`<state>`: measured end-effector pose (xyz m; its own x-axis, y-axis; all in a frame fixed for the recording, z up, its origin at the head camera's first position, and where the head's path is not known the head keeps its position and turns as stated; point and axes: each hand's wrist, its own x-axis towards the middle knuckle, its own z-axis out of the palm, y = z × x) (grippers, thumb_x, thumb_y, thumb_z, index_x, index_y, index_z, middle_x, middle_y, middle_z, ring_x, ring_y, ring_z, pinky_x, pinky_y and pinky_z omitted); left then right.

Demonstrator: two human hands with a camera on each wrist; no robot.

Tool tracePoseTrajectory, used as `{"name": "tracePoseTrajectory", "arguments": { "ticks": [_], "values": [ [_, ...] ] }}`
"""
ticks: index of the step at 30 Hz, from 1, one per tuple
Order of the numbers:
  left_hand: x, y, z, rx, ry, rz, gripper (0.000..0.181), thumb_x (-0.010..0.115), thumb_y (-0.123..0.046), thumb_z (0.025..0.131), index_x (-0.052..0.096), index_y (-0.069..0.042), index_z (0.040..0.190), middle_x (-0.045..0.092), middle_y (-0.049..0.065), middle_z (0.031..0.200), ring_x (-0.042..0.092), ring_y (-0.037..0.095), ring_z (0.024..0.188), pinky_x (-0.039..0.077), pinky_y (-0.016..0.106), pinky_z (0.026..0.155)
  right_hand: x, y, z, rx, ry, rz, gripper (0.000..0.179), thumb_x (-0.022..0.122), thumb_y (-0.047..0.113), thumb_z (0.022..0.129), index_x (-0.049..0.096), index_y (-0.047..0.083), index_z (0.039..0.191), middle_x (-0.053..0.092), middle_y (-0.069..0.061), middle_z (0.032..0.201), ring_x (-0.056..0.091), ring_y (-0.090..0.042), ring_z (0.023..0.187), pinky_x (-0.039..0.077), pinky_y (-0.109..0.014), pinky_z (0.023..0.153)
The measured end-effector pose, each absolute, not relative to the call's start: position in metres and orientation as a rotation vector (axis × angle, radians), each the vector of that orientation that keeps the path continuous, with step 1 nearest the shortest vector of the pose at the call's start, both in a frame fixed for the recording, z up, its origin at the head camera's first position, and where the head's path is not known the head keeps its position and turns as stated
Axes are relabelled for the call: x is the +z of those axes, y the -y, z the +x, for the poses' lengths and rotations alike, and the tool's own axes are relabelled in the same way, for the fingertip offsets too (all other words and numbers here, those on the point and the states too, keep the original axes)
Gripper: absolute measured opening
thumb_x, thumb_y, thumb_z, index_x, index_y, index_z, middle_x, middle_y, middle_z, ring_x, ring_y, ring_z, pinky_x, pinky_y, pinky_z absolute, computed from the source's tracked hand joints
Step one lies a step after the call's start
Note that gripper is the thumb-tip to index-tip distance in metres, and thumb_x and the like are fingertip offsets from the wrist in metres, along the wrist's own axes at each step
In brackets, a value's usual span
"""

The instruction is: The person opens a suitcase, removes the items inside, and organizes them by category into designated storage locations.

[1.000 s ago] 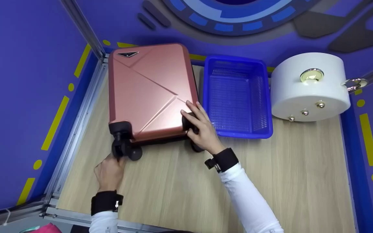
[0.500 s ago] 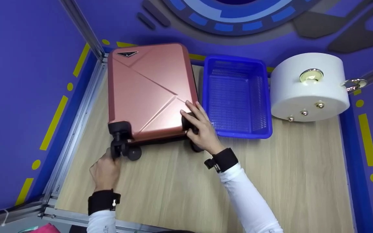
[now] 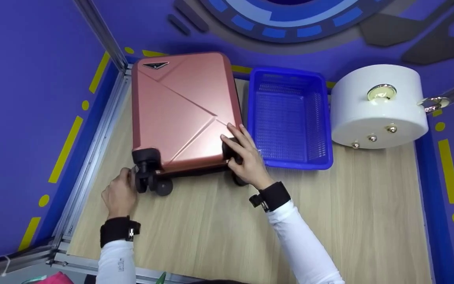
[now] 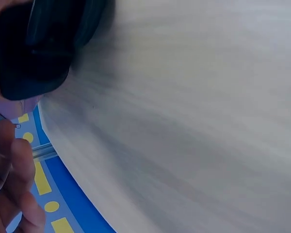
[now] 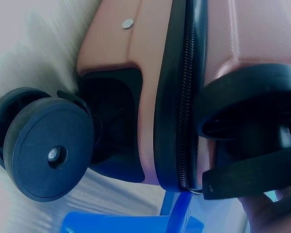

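A rose-pink hard-shell suitcase lies flat with its black caster wheels toward me. My left hand is at its lower left corner, just outside the black wheel. Its fingers are curled, and a small metal zipper pull shows at the fingertips in the left wrist view; most of it is hidden. On the lower right corner rests my right hand, fingers stretched over the shell and thumb against the wheel mount. The black zipper runs along the suitcase's side in the right wrist view.
A blue plastic basket stands right of the suitcase, close to my right hand. Farther right is a white drum-shaped case with gold studs and a metal handle. Blue panels wall in the wooden tabletop.
My left hand has moved left and slightly up, from below the left wheel to its outer side. The right hand and suitcase have stayed in place.
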<state>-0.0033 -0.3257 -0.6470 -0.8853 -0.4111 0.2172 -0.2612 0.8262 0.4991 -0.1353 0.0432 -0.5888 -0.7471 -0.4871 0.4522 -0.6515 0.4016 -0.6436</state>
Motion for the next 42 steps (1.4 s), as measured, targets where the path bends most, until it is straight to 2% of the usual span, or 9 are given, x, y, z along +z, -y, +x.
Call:
{"name": "tracePoseTrajectory", "arguments": {
  "ticks": [4,11,20,27,31,33,37,40,42],
  "values": [
    [-0.643,0.337,-0.017,-0.670,2.718,0.529,0.027,0.055,-0.028,0.107,0.062,-0.007,0.091,0.062,0.012,0.068,0.062,0.044,0.057,0.040,0.057,0.046,-0.589,-0.040,-0.134,1.264,2.452,1.025,0.074,0.067,-0.006,0.074,0.061,0.011,0.146,0.041,-0.014,0.163,0.026,-0.043,0.154,0.033,-0.055,0.119],
    [-0.630,0.356,-0.037,-0.732,2.823,0.633,0.035,0.046,-0.038,0.110,0.062,-0.008,0.100,0.069,0.018,0.082,0.066,0.049,0.071,0.045,0.061,0.059,-0.591,-0.027,-0.125,1.244,2.417,0.999,0.076,0.066,-0.005,0.072,0.061,0.011,0.146,0.043,-0.016,0.161,0.027,-0.044,0.153,0.031,-0.054,0.121],
    [-0.617,0.365,-0.060,-0.746,2.763,0.604,0.032,0.049,-0.033,0.110,0.067,-0.007,0.110,0.073,0.023,0.090,0.067,0.051,0.073,0.046,0.065,0.059,-0.597,-0.010,-0.099,1.179,2.394,0.863,0.078,0.066,0.001,0.072,0.057,0.012,0.149,0.041,-0.016,0.162,0.027,-0.048,0.152,0.029,-0.060,0.119],
    [-0.598,0.357,-0.054,-0.797,2.605,0.596,0.037,0.050,-0.040,0.110,0.064,-0.010,0.126,0.073,0.011,0.090,0.069,0.036,0.074,0.044,0.051,0.058,-0.598,-0.015,-0.082,1.067,2.464,0.778,0.078,0.068,0.005,0.078,0.050,0.009,0.153,0.038,-0.015,0.164,0.024,-0.052,0.151,0.031,-0.065,0.117],
    [-0.583,0.339,-0.044,-0.762,2.492,0.438,0.032,0.054,-0.031,0.109,0.064,-0.007,0.126,0.071,0.013,0.097,0.070,0.033,0.075,0.045,0.047,0.055,-0.598,-0.024,-0.074,1.026,2.501,0.779,0.078,0.071,0.010,0.081,0.047,0.007,0.156,0.035,-0.016,0.166,0.024,-0.056,0.149,0.033,-0.069,0.114],
    [-0.575,0.324,-0.038,-0.733,2.437,0.329,0.029,0.056,-0.024,0.107,0.064,-0.003,0.125,0.069,0.016,0.101,0.069,0.033,0.078,0.046,0.049,0.059,-0.597,-0.028,-0.072,1.067,2.509,0.792,0.076,0.073,0.013,0.085,0.045,0.008,0.157,0.033,-0.015,0.167,0.022,-0.055,0.151,0.031,-0.068,0.115],
    [-0.568,0.290,-0.027,-0.662,2.363,0.165,0.031,0.062,-0.017,0.101,0.062,0.002,0.126,0.065,0.022,0.111,0.065,0.039,0.094,0.046,0.055,0.081,-0.599,-0.040,-0.066,1.165,2.502,0.821,0.075,0.076,0.019,0.092,0.043,0.007,0.158,0.030,-0.015,0.168,0.021,-0.050,0.153,0.029,-0.065,0.118],
    [-0.570,0.262,-0.018,-0.635,2.331,0.095,0.035,0.065,-0.016,0.095,0.063,0.001,0.126,0.064,0.022,0.120,0.061,0.041,0.107,0.041,0.060,0.095,-0.604,-0.049,-0.059,1.170,2.499,0.818,0.076,0.078,0.025,0.093,0.042,0.008,0.158,0.028,-0.017,0.169,0.025,-0.045,0.153,0.036,-0.060,0.116],
    [-0.573,0.244,-0.014,-0.621,2.329,0.039,0.037,0.067,-0.015,0.092,0.065,-0.001,0.126,0.063,0.021,0.124,0.059,0.041,0.111,0.038,0.062,0.099,-0.609,-0.054,-0.052,1.168,2.507,0.787,0.079,0.079,0.027,0.092,0.042,0.008,0.159,0.027,-0.018,0.169,0.030,-0.042,0.153,0.042,-0.057,0.112]
  ]
}}
